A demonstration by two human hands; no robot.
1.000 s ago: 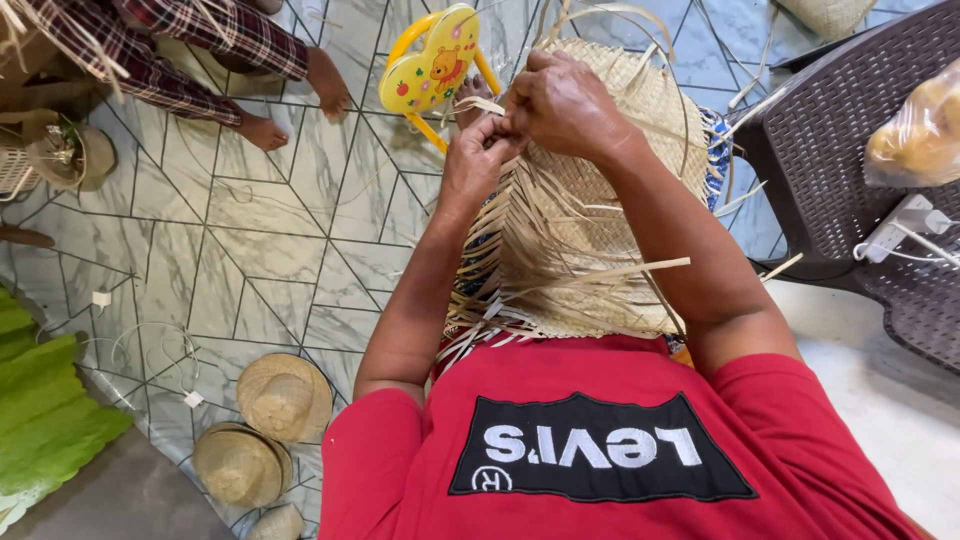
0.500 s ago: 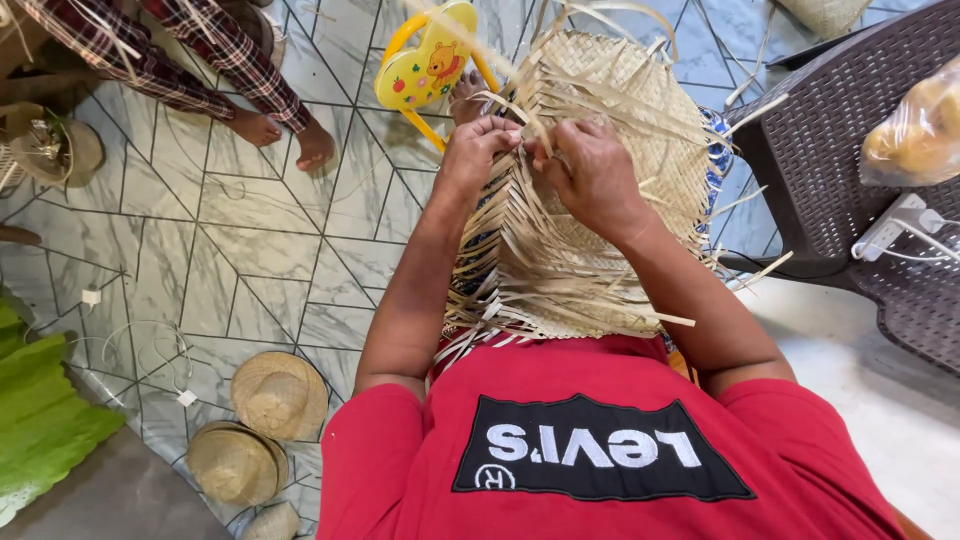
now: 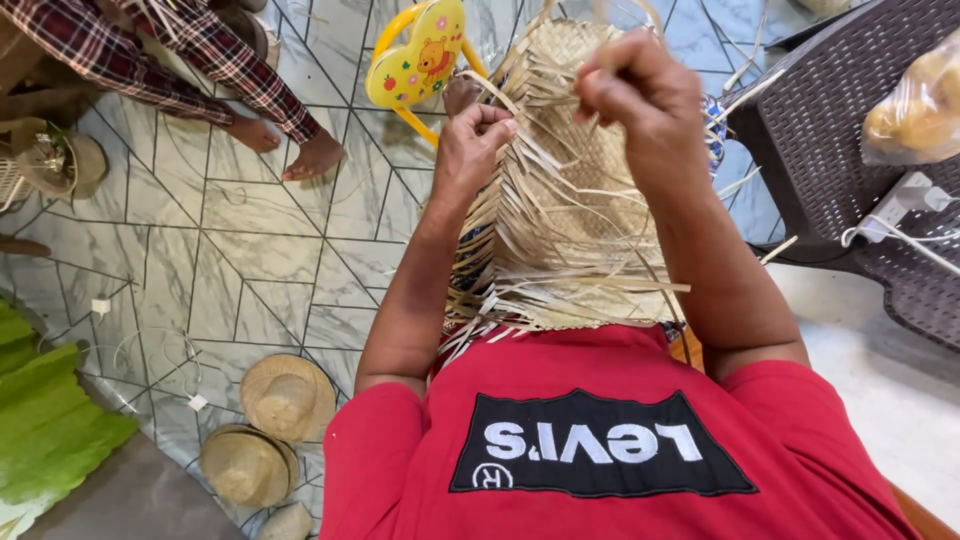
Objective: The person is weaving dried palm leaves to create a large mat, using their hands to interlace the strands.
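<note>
A half-woven straw mat (image 3: 575,190) of pale palm strips lies over my lap, loose strips sticking out along its edges. My left hand (image 3: 472,140) is closed on strips at the mat's left edge, near the top. My right hand (image 3: 640,90) is raised above the mat's upper right part, fingers pinched on a thin strip that it lifts up. My arms run down from a red shirt (image 3: 600,450) at the bottom of the view.
A yellow child's chair (image 3: 415,55) stands beyond the mat. Another person's bare feet (image 3: 312,155) and plaid trousers are at upper left. Finished straw hats (image 3: 285,395) lie on the tiled floor. A dark wicker chair (image 3: 850,130) with a bag stands right. Green leaves (image 3: 45,410) lie left.
My right hand has lifted off the weave and moved up and to the right, pulling a strip. My left hand stays at the left edge.
</note>
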